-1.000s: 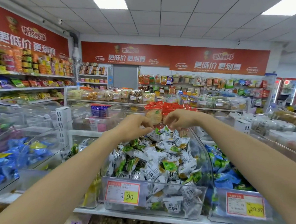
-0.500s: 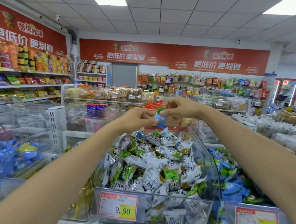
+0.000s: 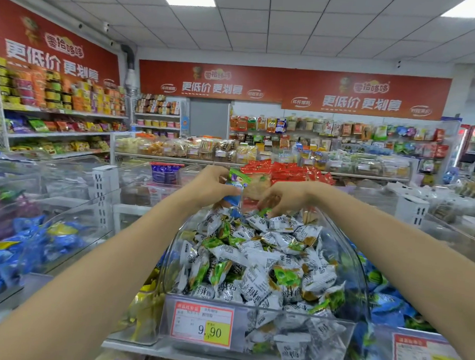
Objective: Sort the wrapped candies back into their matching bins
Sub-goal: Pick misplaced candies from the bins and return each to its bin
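Here, two hands (image 3: pixel 214 187) (image 3: pixel 285 199) (one blue candy (image 3: pixel 237 184))

Candies (image 3: pixel 256 266) in bin (image 3: pixel 360 271), tag (image 3: pixel 201 326) @ front

My left hand (image 3: pixel 212 185) now holds the blue-and-green candy (image 3: pixel 237 181) alone. My right hand (image 3: pixel 283 198) has let go of it and dropped, fingertips down, onto the white-and-green pile (image 3: pixel 254 260).

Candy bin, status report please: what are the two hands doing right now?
Left hand gripping blue-green candy. Right hand fingertips down in white-candy bin; grip unclear. Nothing blocking.
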`<state>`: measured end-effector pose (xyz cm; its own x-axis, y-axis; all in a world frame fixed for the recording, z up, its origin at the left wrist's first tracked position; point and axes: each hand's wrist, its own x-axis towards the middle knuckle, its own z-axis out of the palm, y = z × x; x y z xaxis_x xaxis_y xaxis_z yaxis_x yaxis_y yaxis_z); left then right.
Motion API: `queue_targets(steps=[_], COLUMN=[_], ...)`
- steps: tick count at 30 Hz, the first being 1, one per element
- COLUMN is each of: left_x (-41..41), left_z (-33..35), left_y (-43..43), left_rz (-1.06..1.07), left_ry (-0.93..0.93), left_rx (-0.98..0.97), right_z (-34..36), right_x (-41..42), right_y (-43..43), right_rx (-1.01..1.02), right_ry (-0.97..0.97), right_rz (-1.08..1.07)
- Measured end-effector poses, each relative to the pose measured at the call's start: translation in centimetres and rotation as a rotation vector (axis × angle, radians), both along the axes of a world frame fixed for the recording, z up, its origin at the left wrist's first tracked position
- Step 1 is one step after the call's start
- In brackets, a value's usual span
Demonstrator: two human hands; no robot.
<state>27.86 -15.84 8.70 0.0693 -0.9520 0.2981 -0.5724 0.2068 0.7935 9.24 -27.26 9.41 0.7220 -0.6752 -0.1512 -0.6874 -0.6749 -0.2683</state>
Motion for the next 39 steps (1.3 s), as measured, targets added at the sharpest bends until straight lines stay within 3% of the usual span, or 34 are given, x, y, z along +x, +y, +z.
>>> queue_targets(steps=[3,8,10,14,19,24,29,32,39], left_x=[0.1,0.1,-0.5,-1.2,0.3,2.3,2.5,2.1,-1.0], left_z=[-0.1,0.0,0.3,0.4,0.3,-0.3,-0.8,-0.8,-0.4], left_y=[0.1,0.4,0.7,1.5,1.4,1.8,3.0,3.8,5.3], left_rz=[-0.006,0.013,0.021,-0.104,0.003,0.168,0.180,0.180,0.056], left_ry=[0.052,-0.086,-0.128,0.038,0.024,0.024,0.016,0.029,0.123], left_rx=[-0.013,-0.106,-0.126,-0.071,-0.105,-0.139,-0.145,-0.167,-0.252], right_z=[1.1,3.4,3.9,3.7,2.8,0.7,0.4,0.8,4.6], right_x=[-0.7,-1.4,-0.9,0.1,0.5,2.8,4.7,4.2,-3.3], right_y=[0.2,1.7,2.5,3.4,3.3,2.9,3.8,4.4,6.6], right_rx=[-0.050,0.062,0.090,0.114,0.249,0.141,-0.026,-0.083,-0.149], right_ry=[-0.072,-0.551,-0.630,-0.635,-0.618,-0.250,-0.080,-0.157,-0.667], right_rz=[-0.028,0.018,0.060,0.089,0.070,0.104,0.152,0.159,0.023])
